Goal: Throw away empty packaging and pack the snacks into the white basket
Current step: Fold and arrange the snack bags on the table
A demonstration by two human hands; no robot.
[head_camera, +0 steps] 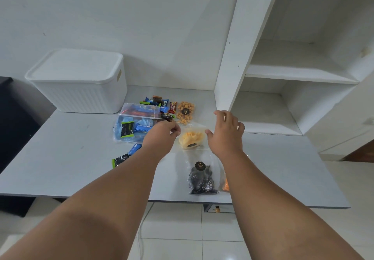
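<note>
The ribbed, lidded white basket (79, 83) stood on the surface (60, 154) at ten o'clock from the snack pile (141, 116). Three clear pouches lay nearby: golden nuts (185, 112), yellow chips (192, 139) and dark spirals (201, 178). The left hand (162, 136) was curled, perhaps pinching something; the right hand (224, 132) was spread, holding nothing.

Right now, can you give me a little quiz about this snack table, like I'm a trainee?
1. True or false: the white basket has its lid on.
2. Which bag lies nearest the table's front edge? A: yellow chips. B: black swirl biscuits. C: golden snack balls.
3. Which hand has its fingers spread and holds nothing?
Key: 1 true. 2 B. 3 the right hand.
</note>
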